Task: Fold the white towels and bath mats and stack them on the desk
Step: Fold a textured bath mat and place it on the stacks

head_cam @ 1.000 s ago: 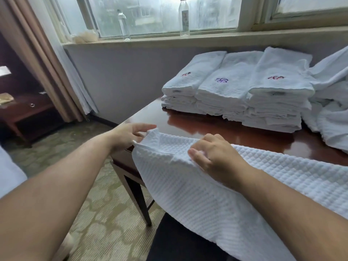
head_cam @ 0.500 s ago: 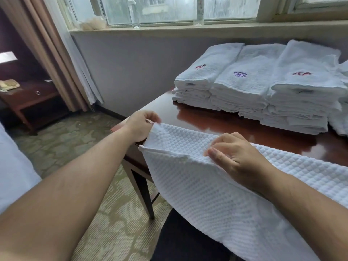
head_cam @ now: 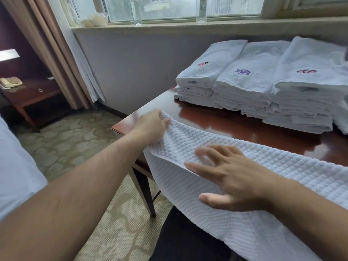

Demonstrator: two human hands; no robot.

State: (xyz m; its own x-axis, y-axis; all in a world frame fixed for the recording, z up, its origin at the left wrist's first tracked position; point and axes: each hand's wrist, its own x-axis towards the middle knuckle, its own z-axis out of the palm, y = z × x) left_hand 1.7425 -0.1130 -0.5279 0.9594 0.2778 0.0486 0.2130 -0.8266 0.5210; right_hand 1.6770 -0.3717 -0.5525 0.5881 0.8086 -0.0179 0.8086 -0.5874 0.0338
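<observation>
The left hand (head_cam: 152, 125) grips a white waffle-weave bath mat's (head_cam: 216, 194) corner at the glossy dark wooden desk's (head_cam: 235, 121) left edge; the right hand (head_cam: 229, 176) presses flat on it.

Bath mat (head_cam: 254, 178) lies across the near edge of the desk (head_cam: 216, 117), front part hanging off toward the person. Left hand (head_cam: 150, 127) holds the mat's far-left corner, over the desk corner. Right hand (head_cam: 231, 178) rests flat on the mat, right of the left hand and nearer the person. Three towel stacks (head_cam: 254, 87) sit side by side at far right of the desk, behind the mat, apart from it. Windowsill (head_cam: 188, 28) runs behind and above; left bottle (head_cam: 136, 12) and right bottle (head_cam: 201, 10) stand on it. Curtain (head_cam: 47, 53) hangs left of the desk. Nightstand (head_cam: 32, 95) stands further left, with possibly a phone on top.
</observation>
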